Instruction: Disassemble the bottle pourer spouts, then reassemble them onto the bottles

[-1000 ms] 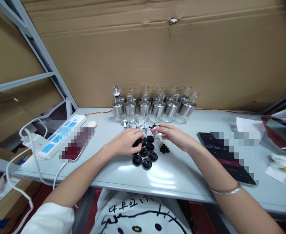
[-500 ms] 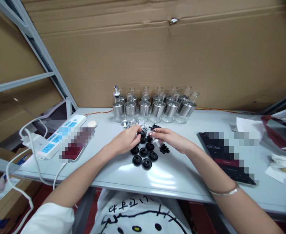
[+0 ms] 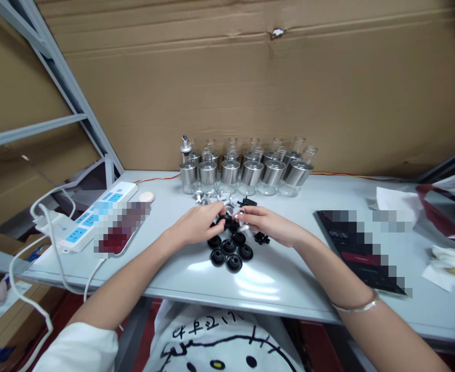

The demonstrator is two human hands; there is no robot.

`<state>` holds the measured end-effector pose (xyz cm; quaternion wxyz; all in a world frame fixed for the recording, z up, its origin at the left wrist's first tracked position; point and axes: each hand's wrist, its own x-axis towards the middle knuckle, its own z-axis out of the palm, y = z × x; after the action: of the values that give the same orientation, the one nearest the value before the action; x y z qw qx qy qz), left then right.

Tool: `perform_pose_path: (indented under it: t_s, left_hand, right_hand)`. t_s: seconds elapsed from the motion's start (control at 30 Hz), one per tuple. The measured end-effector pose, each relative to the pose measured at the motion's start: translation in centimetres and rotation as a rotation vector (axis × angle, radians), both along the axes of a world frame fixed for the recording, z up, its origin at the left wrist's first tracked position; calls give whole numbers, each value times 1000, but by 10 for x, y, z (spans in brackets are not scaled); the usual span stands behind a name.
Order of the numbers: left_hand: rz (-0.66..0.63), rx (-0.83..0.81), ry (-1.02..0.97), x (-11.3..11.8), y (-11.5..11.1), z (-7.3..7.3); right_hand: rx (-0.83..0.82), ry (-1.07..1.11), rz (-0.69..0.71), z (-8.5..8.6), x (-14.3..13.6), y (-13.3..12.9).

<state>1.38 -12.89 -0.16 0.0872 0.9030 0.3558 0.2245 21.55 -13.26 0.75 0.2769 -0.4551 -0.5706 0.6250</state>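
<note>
My left hand (image 3: 201, 223) is closed in a pinch on a black rubber stopper (image 3: 225, 219) above the pile. Just to its right, my right hand (image 3: 268, 224) grips a shiny silver spout piece (image 3: 245, 227), partly covered by the fingers. The two held parts are close together; whether they touch I cannot tell. Several ridged round black stoppers (image 3: 234, 263) lie on the table below the hands. Silver spout tops (image 3: 212, 197) are heaped behind the left fingers. Small black parts (image 3: 262, 238) lie under the right hand, and more black pieces (image 3: 247, 202) sit behind it.
Two rows of glass bottles with metal sleeves (image 3: 252, 173) stand at the back; the front-left bottle carries a spout (image 3: 185, 144). On the left are a power strip (image 3: 99, 217) and a phone (image 3: 124, 230). A tablet-like device (image 3: 355, 250) and crumpled paper (image 3: 450, 263) lie right.
The fingertips of both hands have come slightly closer together and lower. A stopper near the front of the pile has shifted a little to the right.
</note>
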Motion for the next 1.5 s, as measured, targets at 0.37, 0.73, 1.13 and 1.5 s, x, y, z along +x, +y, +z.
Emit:
perform_pose_path:
  t_s: [0.37,0.73,1.13,1.5]
  left_hand:
    - [-1,194,-13,-1,1,-1]
    - [-23,295,-61,-1,3,-2]
    - [35,246,-54,-3,4,-3]
    - [-146,421,-102,-1,4,-5]
  right_hand:
    - [65,72,-92,5,4,1]
    - [-15,520,-92,5,4,2]
    - [6,460,-166,3,-3,0]
    - [-183,383,-275,15,7,3]
